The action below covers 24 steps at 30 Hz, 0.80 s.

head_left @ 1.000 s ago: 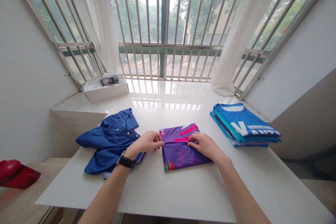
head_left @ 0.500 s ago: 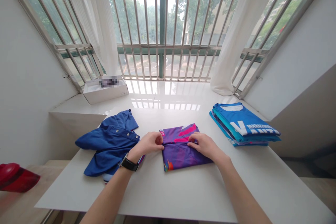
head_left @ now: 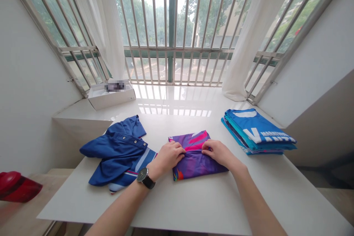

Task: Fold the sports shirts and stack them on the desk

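A folded purple shirt with pink and orange print [head_left: 197, 163] lies at the middle of the white table [head_left: 193, 202]. My left hand [head_left: 169, 156], with a black watch on its wrist, rests on the shirt's left half, fingers curled onto the fold line. My right hand [head_left: 217, 152] presses on the right half, fingertips pinching the same fold. The two hands nearly meet at the shirt's centre.
An unfolded blue polo shirt [head_left: 117, 147] lies crumpled at the left over a striped garment. A stack of folded blue shirts [head_left: 256, 131] sits at the right. A white box [head_left: 110, 94] stands on the window ledge; a red object [head_left: 16, 186] lies lower left.
My left hand has slid right from the shirt's left edge onto its middle, uncovering the striped garment beneath the polo. My right hand stayed nearly in place.
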Tool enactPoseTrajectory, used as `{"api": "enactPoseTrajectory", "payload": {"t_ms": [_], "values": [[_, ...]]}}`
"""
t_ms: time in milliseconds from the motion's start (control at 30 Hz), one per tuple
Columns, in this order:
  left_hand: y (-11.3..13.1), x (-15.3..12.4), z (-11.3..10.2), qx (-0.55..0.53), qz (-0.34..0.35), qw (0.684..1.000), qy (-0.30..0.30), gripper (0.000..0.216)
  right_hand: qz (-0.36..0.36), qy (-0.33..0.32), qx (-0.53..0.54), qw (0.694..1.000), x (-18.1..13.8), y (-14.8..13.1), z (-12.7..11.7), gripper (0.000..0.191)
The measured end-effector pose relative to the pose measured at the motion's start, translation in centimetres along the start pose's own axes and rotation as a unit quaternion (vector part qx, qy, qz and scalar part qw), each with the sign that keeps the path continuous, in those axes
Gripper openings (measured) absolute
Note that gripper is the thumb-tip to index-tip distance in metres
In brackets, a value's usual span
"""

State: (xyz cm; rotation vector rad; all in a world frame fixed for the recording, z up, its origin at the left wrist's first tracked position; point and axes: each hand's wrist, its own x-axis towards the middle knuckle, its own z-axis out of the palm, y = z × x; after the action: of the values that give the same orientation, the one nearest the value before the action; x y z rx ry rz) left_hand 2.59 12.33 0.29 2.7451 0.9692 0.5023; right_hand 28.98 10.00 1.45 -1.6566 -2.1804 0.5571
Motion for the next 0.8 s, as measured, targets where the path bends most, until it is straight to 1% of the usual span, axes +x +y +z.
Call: {"api": "enactPoseTrajectory", "payload": {"t_ms": [133, 200, 267, 333, 367, 433, 500, 600, 733, 800], "values": [[0.2, 0.1, -0.3, 0.031, 0.012, 0.999, -0.008, 0.023, 0.002, 0.004, -0.006, 1.0, -0.3, 0.8, -0.9, 0.016], [0.4, 0.1, -0.3, 0.044, 0.015, 0.999, -0.012, 0.025, 0.006, 0.027, -0.024, 0.999, -0.3, 0.7, -1.2, 0.017], [0.4, 0.2, -0.1, 0.055, 0.017, 0.998, -0.009, 0.025, 0.002, 0.064, -0.042, 0.997, -0.2, 0.0, -0.9, 0.02], [0.4, 0.1, 0.2, 0.065, 0.02, 0.998, -0.001, 0.025, -0.023, 0.083, -0.056, 0.995, -0.1, -1.3, -0.1, 0.022], [0.4, 0.1, 0.3, 0.07, 0.023, 0.997, 0.002, 0.024, -0.043, 0.078, -0.059, 0.994, 0.0, -2.1, 0.4, 0.023], [0.3, 0.0, 0.5, 0.079, 0.03, 0.996, 0.005, 0.025, -0.084, 0.049, -0.062, 0.993, 0.2, -3.4, 1.5, 0.025], [0.3, -0.1, 0.5, 0.087, 0.035, 0.996, 0.0, 0.024, -0.1, 0.021, -0.063, 0.993, 0.3, -4.1, 2.1, 0.026], [0.4, -0.1, 0.6, 0.097, 0.036, 0.995, -0.006, 0.023, -0.074, 0.01, -0.062, 0.995, 0.3, -3.7, 1.9, 0.028], [0.5, 0.0, 0.5, 0.112, 0.034, 0.993, -0.01, 0.022, -0.03, 0.014, -0.08, 0.996, 0.0, -1.7, 0.6, 0.025], [0.5, 0.0, 0.3, 0.117, 0.031, 0.993, -0.016, 0.022, 0.002, 0.029, -0.103, 0.994, -0.1, -0.7, 0.0, 0.024]]}}
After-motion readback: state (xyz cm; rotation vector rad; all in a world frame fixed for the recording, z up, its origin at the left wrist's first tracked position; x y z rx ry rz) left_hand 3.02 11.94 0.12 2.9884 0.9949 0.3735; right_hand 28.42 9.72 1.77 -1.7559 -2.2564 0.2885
